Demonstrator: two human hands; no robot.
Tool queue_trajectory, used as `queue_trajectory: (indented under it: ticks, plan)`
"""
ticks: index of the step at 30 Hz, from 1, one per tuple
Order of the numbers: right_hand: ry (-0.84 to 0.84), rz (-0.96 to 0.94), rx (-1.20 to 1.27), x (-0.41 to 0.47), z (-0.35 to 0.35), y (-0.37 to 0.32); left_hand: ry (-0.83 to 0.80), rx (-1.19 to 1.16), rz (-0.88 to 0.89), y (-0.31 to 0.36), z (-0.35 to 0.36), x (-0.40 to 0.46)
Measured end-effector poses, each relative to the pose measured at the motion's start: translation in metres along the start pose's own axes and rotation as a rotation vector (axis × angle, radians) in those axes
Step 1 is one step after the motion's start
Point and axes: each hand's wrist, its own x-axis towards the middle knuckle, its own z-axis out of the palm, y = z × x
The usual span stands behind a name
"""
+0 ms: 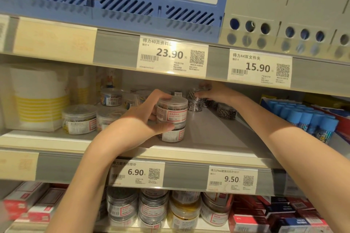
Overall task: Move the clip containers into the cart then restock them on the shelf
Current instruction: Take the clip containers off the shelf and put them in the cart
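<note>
Glue sticks (306, 119) beside silver-clip jars (226, 112).

I observe a stationery shop: tiered shelf (217, 138) edges carry printed price tags (171, 56) with barcodes, above stocked clip jars (153, 208) and glue sticks (306, 119).

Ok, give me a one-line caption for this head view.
Left hand holds two stacked clip containers on the middle shelf while the right hand reaches a silver-clip jar farther back.
</note>
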Motion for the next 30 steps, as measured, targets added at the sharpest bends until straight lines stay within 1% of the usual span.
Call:
queue_trajectory:
  ticks: [5, 9, 11, 15, 18, 21, 25, 30]
  plan:
    - [-0.086, -0.033, 0.009, -0.012, -0.011, -0.004, 0.001, 0.003, -0.001, 0.0, 0.001, 0.0]
    - [-0.09, -0.067, -0.165, -0.028, -0.016, -0.007, -0.001, -0.002, 0.004, 0.0, 0.0, 0.0]
    - [-0.129, -0.104, -0.176, -0.044, -0.013, -0.013, 0.002, -0.004, 0.007, 0.0, 0.0, 0.0]
    - [-0.191, -0.133, -0.152, -0.072, -0.003, -0.016, 0.003, -0.001, 0.006, 0.0, 0.0, 0.0]
    - [-0.217, -0.123, -0.138, -0.089, 0.0, -0.019, 0.0, 0.0, 0.007, 0.0, 0.0, -0.001]
    - [-0.233, -0.153, -0.123, -0.105, 0.001, -0.025, 0.0, -0.001, 0.013, 0.001, 0.0, -0.001]
    - [-0.229, -0.167, -0.126, -0.119, 0.001, -0.027, 0.005, 0.01, 0.01, 0.001, 0.0, -0.001]
    - [-0.29, -0.151, -0.083, -0.128, -0.004, -0.028, 0.002, 0.019, 0.007, 0.001, 0.0, -0.002]
